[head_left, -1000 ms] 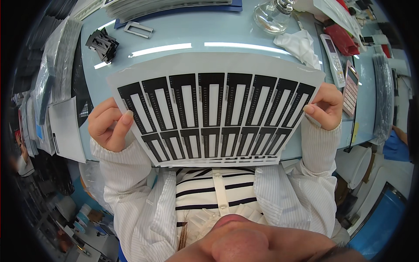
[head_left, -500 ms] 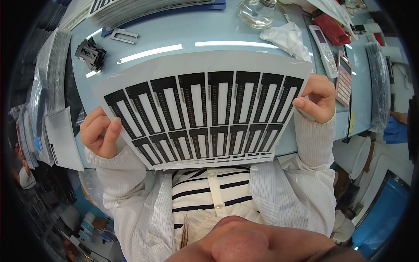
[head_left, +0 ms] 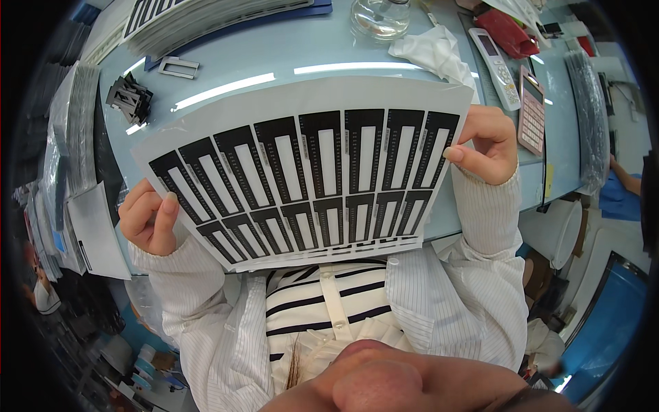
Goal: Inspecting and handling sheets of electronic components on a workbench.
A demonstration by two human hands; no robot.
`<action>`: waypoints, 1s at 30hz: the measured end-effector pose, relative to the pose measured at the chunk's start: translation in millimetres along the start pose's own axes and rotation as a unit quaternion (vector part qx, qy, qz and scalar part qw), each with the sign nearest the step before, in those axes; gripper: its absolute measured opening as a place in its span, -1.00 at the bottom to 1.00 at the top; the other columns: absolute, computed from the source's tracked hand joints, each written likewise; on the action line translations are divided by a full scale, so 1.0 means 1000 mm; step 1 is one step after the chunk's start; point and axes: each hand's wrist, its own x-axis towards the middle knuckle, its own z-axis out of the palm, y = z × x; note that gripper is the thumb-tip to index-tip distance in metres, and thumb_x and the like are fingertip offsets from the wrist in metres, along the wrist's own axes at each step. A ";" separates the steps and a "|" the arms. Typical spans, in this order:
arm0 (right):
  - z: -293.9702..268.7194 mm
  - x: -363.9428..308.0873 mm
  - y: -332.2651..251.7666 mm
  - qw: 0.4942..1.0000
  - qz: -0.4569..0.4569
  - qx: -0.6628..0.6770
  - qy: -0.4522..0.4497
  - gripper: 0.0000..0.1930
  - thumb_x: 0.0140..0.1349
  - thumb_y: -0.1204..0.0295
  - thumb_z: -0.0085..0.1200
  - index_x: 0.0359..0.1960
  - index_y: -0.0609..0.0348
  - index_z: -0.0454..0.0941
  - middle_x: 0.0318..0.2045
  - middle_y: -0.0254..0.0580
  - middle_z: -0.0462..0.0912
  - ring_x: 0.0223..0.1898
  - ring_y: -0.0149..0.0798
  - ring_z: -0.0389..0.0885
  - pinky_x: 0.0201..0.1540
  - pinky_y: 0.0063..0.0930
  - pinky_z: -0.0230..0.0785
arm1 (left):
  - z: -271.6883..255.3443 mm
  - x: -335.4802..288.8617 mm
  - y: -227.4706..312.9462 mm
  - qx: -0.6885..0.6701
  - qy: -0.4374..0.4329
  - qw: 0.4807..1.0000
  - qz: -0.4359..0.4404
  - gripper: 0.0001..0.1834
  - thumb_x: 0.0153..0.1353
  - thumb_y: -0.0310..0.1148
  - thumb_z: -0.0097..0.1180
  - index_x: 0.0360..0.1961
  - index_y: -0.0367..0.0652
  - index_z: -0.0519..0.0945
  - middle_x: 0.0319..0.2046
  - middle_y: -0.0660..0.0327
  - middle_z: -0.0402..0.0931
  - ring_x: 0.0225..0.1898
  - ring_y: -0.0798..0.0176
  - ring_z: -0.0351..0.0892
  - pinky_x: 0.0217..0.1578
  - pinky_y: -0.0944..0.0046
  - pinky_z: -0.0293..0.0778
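A wide white sheet [head_left: 226, 117], printed with rows of black frames around white rectangles, is stretched between my two hands. My left hand [head_left: 149, 216] pinches its left edge between thumb and fingers. At the opposite edge, my right hand [head_left: 487, 144] grips it the same way, thumb on the printed face. The sheet tilts toward me above the table's near edge, and its lower rim comes close to my striped top. More white layers with black marks show under its near edge; whether they are joined to it I cannot tell.
On the glossy pale-blue table [head_left: 233, 58] lie a stack of printed sheets [head_left: 199, 27], loose black frame pieces [head_left: 130, 98] and one pale frame [head_left: 179, 67]. Farther right are a glass bottle [head_left: 379, 19], a crumpled white cloth [head_left: 434, 55], a remote control [head_left: 495, 69] and a pink calculator [head_left: 530, 120].
Most of the scene, my hands and the sheet included, has shifted slightly left in the picture. Both hands keep the same hold on the sheet.
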 end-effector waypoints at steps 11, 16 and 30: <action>0.003 0.001 0.003 1.000 -0.007 -0.005 0.001 -0.87 -0.10 0.48 0.18 -0.63 0.31 0.54 -0.55 -0.14 0.60 -0.60 -0.38 0.47 -0.55 -0.59 0.21 | -0.005 -0.002 0.001 0.016 -0.011 1.000 -0.009 -0.77 -0.01 -0.52 0.09 -0.72 -0.38 0.38 -0.66 0.14 0.41 -0.74 0.47 0.14 -0.68 0.46 -0.03; 0.004 0.001 0.002 1.000 -0.006 0.000 0.006 -0.86 -0.09 0.46 0.18 -0.63 0.30 0.54 -0.56 -0.15 0.60 -0.61 -0.39 0.46 -0.57 -0.60 0.19 | -0.004 -0.002 0.001 0.017 -0.010 1.000 -0.007 -0.77 0.00 -0.52 0.09 -0.72 -0.39 0.38 -0.66 0.14 0.42 -0.74 0.46 0.14 -0.68 0.46 -0.03; 0.004 0.001 0.000 1.000 -0.002 0.002 0.006 -0.86 -0.09 0.47 0.18 -0.65 0.29 0.52 -0.59 -0.18 0.57 -0.61 -0.39 0.42 -0.58 -0.59 0.16 | -0.002 -0.002 0.002 0.021 -0.001 1.000 -0.021 -0.75 0.01 -0.50 0.08 -0.72 -0.38 0.38 -0.67 0.14 0.39 -0.71 0.42 0.19 -0.66 0.45 0.02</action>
